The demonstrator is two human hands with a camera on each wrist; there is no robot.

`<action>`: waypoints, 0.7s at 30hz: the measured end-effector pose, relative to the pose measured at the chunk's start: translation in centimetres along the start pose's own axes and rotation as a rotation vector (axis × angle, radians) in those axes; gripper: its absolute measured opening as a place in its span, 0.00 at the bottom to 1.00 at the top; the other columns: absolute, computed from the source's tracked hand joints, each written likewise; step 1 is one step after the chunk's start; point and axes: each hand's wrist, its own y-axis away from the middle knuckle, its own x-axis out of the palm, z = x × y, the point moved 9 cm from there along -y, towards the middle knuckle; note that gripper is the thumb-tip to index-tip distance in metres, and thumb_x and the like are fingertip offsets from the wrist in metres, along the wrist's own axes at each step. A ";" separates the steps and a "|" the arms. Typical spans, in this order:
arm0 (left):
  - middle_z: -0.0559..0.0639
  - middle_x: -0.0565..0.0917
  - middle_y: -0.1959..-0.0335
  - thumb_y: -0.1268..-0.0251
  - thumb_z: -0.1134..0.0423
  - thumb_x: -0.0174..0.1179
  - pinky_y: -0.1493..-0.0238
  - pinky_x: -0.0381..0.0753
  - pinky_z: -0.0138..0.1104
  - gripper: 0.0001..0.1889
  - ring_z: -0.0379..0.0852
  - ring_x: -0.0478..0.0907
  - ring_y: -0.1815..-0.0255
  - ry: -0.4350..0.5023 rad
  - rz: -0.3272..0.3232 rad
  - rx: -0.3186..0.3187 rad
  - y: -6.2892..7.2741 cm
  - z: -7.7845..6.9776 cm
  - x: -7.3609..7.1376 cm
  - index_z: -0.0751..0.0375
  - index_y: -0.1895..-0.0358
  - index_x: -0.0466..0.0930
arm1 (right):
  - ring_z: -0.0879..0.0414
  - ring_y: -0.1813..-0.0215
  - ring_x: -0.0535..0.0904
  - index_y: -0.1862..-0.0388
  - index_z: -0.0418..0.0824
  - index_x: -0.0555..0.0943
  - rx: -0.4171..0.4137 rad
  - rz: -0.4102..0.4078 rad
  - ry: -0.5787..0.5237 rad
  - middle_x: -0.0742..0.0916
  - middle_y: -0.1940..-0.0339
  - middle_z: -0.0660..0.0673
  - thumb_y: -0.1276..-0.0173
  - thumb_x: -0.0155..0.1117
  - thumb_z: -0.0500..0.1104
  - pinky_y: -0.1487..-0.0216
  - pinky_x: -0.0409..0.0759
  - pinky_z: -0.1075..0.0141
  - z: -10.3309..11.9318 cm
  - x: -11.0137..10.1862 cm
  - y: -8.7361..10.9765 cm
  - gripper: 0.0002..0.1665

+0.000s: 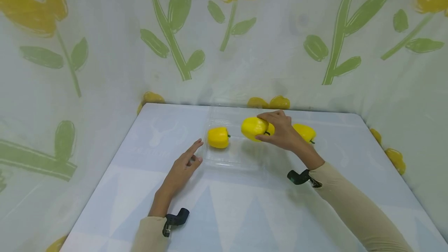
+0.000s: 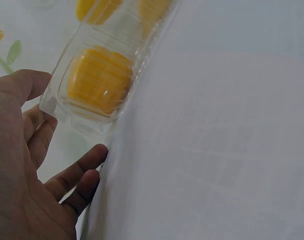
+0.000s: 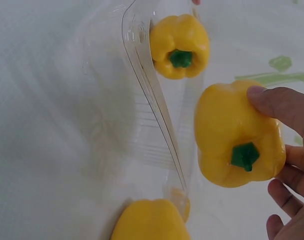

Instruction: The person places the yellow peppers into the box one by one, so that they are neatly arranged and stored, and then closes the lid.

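Observation:
My right hand (image 1: 281, 131) grips a yellow bell pepper (image 1: 252, 128) between thumb and fingers, above the right part of a clear plastic container (image 1: 224, 163). Its green stem (image 3: 245, 156) faces the right wrist camera. Another yellow bell pepper (image 1: 218, 137) lies on its side in the container's left end. Farther right, beyond my right hand, a yellow bell pepper (image 1: 304, 132) rests on the table, partly hidden by that hand. My left hand (image 1: 180, 170) is at the container's left end with fingers loosely extended; in the left wrist view its fingertips appear at the container's corner (image 2: 49, 105).
The pale blue and white patterned table (image 1: 238, 213) stands against a flower-print curtain (image 1: 266, 57), which also hangs along both sides. A black wrist camera mount (image 1: 175, 220) is on the left wrist, another mount (image 1: 301, 177) on the right.

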 end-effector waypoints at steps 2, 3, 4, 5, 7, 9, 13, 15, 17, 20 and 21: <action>0.25 0.55 0.23 0.22 0.49 0.52 0.49 0.73 0.46 0.30 0.42 0.72 0.49 0.001 0.000 0.000 0.0 0.0 0.1 0.35 0.21 0.57 | 0.44 0.37 0.64 0.33 0.41 0.77 0.006 0.009 0.000 0.80 0.35 0.41 0.43 0.80 0.53 0.46 0.57 0.42 0.0 0.2 -0.1 0.41; 0.25 0.55 0.23 0.22 0.49 0.52 0.49 0.73 0.46 0.30 0.42 0.72 0.49 0.002 0.000 -0.001 0.0 0.0 0.1 0.35 0.21 0.57 | 0.44 0.37 0.64 0.33 0.42 0.76 0.011 0.014 0.000 0.80 0.35 0.41 0.43 0.80 0.53 0.46 0.57 0.42 -0.1 0.4 -0.2 0.41; 0.25 0.55 0.23 0.22 0.49 0.52 0.49 0.73 0.46 0.30 0.43 0.72 0.49 0.001 0.000 -0.002 0.0 0.0 0.2 0.35 0.21 0.57 | 0.44 0.37 0.64 0.33 0.42 0.76 0.015 0.020 0.002 0.80 0.34 0.41 0.43 0.80 0.53 0.46 0.57 0.42 -0.1 0.5 -0.2 0.41; 0.25 0.55 0.23 0.22 0.49 0.52 0.49 0.73 0.46 0.30 0.43 0.72 0.49 0.001 0.000 -0.002 -0.1 0.0 0.2 0.35 0.21 0.57 | 0.44 0.37 0.64 0.32 0.42 0.76 0.019 0.026 0.001 0.80 0.34 0.41 0.43 0.80 0.54 0.46 0.57 0.43 -0.1 0.7 -0.2 0.41; 0.25 0.55 0.23 0.22 0.48 0.52 0.50 0.74 0.46 0.30 0.43 0.72 0.49 -0.001 0.000 -0.005 -0.1 0.0 0.3 0.35 0.22 0.57 | 0.45 0.37 0.64 0.32 0.42 0.76 0.025 0.039 -0.002 0.80 0.34 0.42 0.43 0.79 0.54 0.44 0.57 0.43 -0.1 0.9 -0.3 0.41; 0.24 0.56 0.24 0.22 0.48 0.52 0.50 0.74 0.46 0.29 0.43 0.72 0.50 -0.004 0.000 -0.009 -0.1 0.0 0.4 0.34 0.22 0.57 | 0.45 0.38 0.64 0.32 0.42 0.76 0.029 0.051 -0.004 0.80 0.34 0.42 0.43 0.79 0.54 0.44 0.57 0.43 -0.1 1.2 -0.4 0.41; 0.25 0.56 0.24 0.22 0.47 0.52 0.51 0.74 0.46 0.30 0.44 0.71 0.51 -0.011 0.007 -0.019 -0.1 0.0 0.7 0.31 0.22 0.57 | 0.45 0.38 0.64 0.32 0.41 0.76 0.034 0.072 0.001 0.80 0.34 0.42 0.43 0.80 0.54 0.45 0.57 0.44 -0.2 1.6 -0.4 0.42; 0.24 0.56 0.24 0.22 0.47 0.52 0.50 0.74 0.45 0.30 0.44 0.71 0.51 -0.016 0.010 -0.024 -0.1 -0.1 0.8 0.29 0.22 0.56 | 0.45 0.37 0.64 0.32 0.41 0.76 0.040 0.080 0.005 0.80 0.34 0.42 0.43 0.79 0.54 0.45 0.57 0.45 -0.3 1.8 -0.4 0.42; 0.24 0.55 0.24 0.22 0.47 0.52 0.50 0.74 0.45 0.30 0.44 0.71 0.51 -0.018 0.010 -0.026 -0.1 -0.2 0.8 0.28 0.22 0.56 | 0.45 0.37 0.64 0.32 0.41 0.76 0.045 0.088 0.010 0.80 0.34 0.42 0.43 0.79 0.53 0.45 0.57 0.45 -0.4 2.0 -0.4 0.42; 0.24 0.55 0.24 0.22 0.47 0.52 0.50 0.74 0.45 0.30 0.44 0.71 0.51 -0.016 0.010 -0.022 -0.1 -0.3 0.8 0.28 0.22 0.56 | 0.45 0.37 0.64 0.32 0.42 0.76 0.052 0.101 0.023 0.80 0.34 0.43 0.43 0.80 0.54 0.45 0.58 0.46 -0.6 2.4 -0.3 0.42; 0.24 0.55 0.24 0.22 0.47 0.52 0.50 0.74 0.45 0.30 0.44 0.71 0.51 -0.016 0.010 -0.019 -0.1 -0.3 0.8 0.28 0.22 0.56 | 0.46 0.37 0.64 0.31 0.42 0.76 0.053 0.104 0.029 0.79 0.34 0.43 0.43 0.79 0.54 0.45 0.58 0.46 -0.6 2.5 -0.3 0.42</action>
